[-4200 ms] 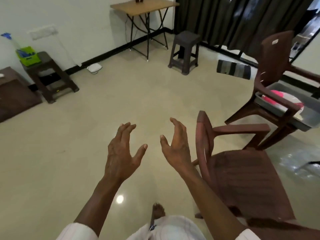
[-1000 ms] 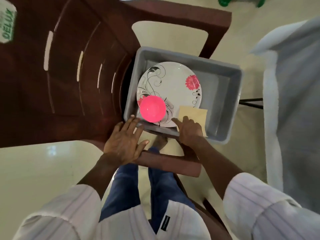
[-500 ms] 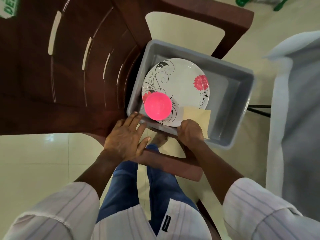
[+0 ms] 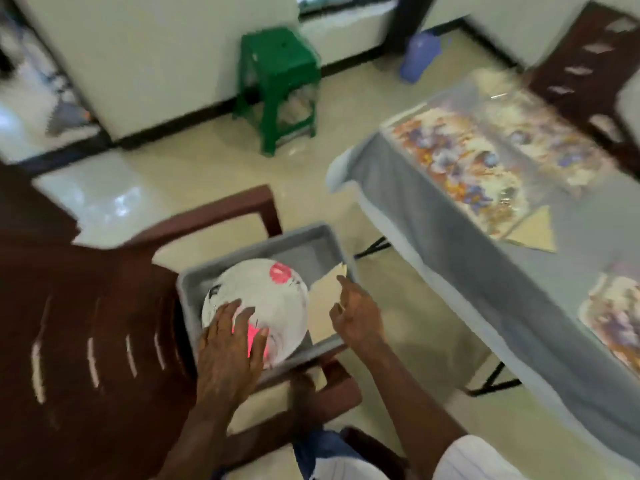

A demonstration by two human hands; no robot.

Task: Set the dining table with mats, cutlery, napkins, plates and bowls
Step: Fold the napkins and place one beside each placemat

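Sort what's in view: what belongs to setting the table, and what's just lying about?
Job: plate, pink bowl, napkin in the grey tub; floral mats on the table.
Lying about: green stool, blue container, brown chair.

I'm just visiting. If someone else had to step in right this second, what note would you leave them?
Left hand lies over the pink bowl on the plate in the grey tub on the chair; blur hides any grip.
Right hand pinches a beige napkin at the tub's edge.
Done: floral mats and one folded napkin on the table.
To do: this napkin, plate, bowl; no cutlery visible.
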